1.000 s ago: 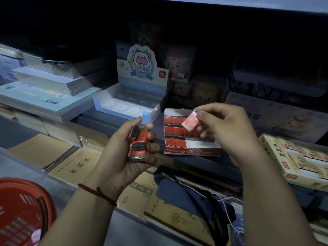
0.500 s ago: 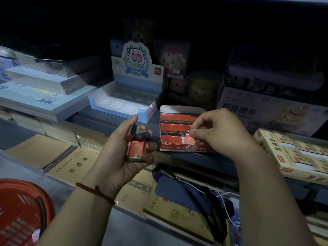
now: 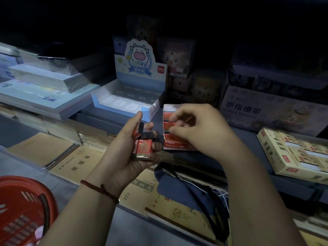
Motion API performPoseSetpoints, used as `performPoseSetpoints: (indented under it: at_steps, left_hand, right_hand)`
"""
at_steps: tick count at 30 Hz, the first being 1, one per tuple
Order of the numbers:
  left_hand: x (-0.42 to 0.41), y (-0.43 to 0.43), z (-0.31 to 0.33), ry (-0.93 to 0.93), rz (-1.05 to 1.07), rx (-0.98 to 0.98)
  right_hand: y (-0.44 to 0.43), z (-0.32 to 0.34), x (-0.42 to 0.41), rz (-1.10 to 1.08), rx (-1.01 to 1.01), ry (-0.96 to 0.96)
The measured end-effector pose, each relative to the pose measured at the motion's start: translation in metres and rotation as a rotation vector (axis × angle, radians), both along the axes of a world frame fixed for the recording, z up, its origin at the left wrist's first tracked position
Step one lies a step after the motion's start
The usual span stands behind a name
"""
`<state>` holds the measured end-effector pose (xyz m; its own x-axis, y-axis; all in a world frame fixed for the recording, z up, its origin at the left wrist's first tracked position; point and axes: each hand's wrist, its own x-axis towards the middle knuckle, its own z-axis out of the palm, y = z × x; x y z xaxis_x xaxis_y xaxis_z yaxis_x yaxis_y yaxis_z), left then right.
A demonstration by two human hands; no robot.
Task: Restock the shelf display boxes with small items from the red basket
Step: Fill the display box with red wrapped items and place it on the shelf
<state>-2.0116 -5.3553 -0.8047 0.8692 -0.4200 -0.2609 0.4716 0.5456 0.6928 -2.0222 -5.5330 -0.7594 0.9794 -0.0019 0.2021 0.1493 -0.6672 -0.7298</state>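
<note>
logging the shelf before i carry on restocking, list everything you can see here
basket: one, red, bottom left
packets: a few, red, in left hand
red box: one, red and white, on shelf behind right hand
cow box: one, blue and white, shelf centre, left of red box
bandage box: one, pale purple, shelf right
beige box: one, beige with red labels, far right
paper stacks: several, white and pale blue, shelf left
exercise books: several, brown, lower shelf
bag: one, navy, on lower books
hands: two; left hand grips packets, right hand over red box, blurred, grip unclear
</note>
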Motion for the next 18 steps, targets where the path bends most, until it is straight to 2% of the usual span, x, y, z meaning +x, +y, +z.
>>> performPoseSetpoints:
  at_steps: [2,4,7,11,14,18]
  left_hand:
    - [0.000,0.000,0.001,-0.029,-0.017,0.003]
    - [0.000,-0.001,0.001,-0.057,-0.025,0.012]
    - [-0.001,-0.001,0.000,-0.067,-0.004,0.038]
    - [-0.002,0.000,0.002,-0.062,-0.014,0.018]
    - [-0.002,0.001,0.003,-0.001,0.040,0.011]
    - [-0.001,0.001,0.002,0.027,0.076,0.047]
  right_hand:
    - [0.015,0.005,-0.005,0.164,0.118,0.024]
    - [0.023,0.003,-0.004,0.239,0.096,0.029]
    - [0.029,-0.005,0.000,0.213,0.014,-0.003]
    - [0.027,-0.005,0.002,0.098,0.151,-0.078]
    - [0.021,-0.003,0.005,0.039,0.330,-0.054]
    - [0.015,-0.007,0.008,0.012,0.373,-0.002]
